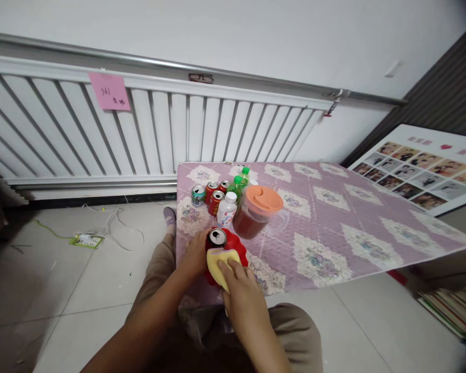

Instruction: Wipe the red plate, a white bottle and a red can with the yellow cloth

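Note:
My left hand (196,255) grips the side of an open drink can (216,238) standing on a red puddle (238,247) at the near left corner of the table. My right hand (244,294) presses a yellow sponge (220,262) onto the red puddle just in front of the can. The table (334,228) wears a purple patterned cloth.
Behind the can stand a clear pitcher (258,212) of red drink with an orange lid, a white bottle (227,208), two green bottles (241,182) and three more cans (209,193). A white radiator (140,129) lines the wall. A power strip (86,240) lies on the tiled floor; a photo board (419,173) leans at right.

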`<state>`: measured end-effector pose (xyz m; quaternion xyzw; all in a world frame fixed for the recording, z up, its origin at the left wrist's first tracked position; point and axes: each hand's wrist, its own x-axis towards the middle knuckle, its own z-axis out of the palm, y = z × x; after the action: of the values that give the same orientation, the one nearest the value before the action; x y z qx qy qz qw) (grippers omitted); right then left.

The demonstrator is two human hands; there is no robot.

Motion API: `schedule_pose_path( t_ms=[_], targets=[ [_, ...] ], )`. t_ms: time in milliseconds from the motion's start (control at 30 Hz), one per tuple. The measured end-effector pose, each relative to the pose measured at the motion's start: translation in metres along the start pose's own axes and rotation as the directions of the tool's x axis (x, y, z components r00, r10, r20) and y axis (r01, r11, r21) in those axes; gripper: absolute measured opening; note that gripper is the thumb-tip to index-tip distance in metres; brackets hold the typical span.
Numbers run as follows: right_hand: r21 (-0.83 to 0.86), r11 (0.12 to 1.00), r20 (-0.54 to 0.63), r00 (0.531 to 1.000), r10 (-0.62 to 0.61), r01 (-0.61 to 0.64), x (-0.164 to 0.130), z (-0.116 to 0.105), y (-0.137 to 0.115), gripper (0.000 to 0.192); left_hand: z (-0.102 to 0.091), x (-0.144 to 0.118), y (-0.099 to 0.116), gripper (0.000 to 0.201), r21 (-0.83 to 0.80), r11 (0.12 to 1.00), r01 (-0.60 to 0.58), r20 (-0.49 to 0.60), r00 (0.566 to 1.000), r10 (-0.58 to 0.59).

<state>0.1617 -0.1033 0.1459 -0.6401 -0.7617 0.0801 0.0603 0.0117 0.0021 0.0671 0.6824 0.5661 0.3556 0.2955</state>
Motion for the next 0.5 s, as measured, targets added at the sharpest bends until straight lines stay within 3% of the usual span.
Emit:
schedule_pose_path(
  t_ms=[100,233,500],
  targets=[
    [0.062,0.997,-0.178,0.984,-0.031,0.042,-0.008,0.006,0.022,0.065,-0.002,-0.001,0.007,0.063,0.038,0.999,0.0,0.016,1.0,0.0],
    [0.093,0.994,-0.435,0.9,-0.012,0.059,-0.008,0.012,0.051,0.062,0.001,-0.005,0.018,0.083,0.099,0.994,0.045,-0.028,0.999,-0.043],
    [0.222,0.97,-0.514,0.857,0.034,0.095,0.0,0.019,0.068,0.055,0.004,0.0,0.018,0.068,0.017,0.999,0.04,-0.056,0.998,-0.039]
  ],
)
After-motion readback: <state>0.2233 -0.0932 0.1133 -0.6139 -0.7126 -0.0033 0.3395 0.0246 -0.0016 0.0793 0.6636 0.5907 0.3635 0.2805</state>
